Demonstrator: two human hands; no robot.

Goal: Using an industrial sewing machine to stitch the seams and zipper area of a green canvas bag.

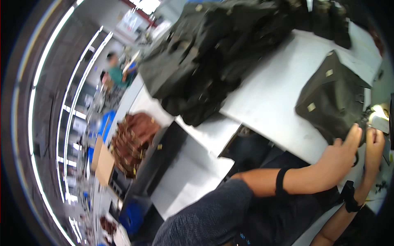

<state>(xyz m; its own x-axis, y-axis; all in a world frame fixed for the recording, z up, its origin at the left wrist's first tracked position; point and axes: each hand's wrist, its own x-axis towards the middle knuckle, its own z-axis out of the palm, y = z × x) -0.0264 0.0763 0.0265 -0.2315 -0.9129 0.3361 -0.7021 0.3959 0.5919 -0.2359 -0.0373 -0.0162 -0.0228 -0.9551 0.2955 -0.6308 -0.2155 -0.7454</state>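
White worktable up front, big heap of dark fabric at the far end, both hands pressing on a dark olive bag near right, left hand fingers spread flat, right hand fingers out beside it.

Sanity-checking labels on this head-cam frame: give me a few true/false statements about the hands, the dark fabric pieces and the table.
1. Both hands rest on the dark olive fabric piece at the table's near right. True: left hand and right hand touch its lower edge.
2. The table is black. False: it is white.
3. A big pile of dark fabric lies at the table's far side. True.
4. Both wrists are bare. False: each wears a black band.
5. The brown stack lies on the white table. False: it sits lower, off to the left.
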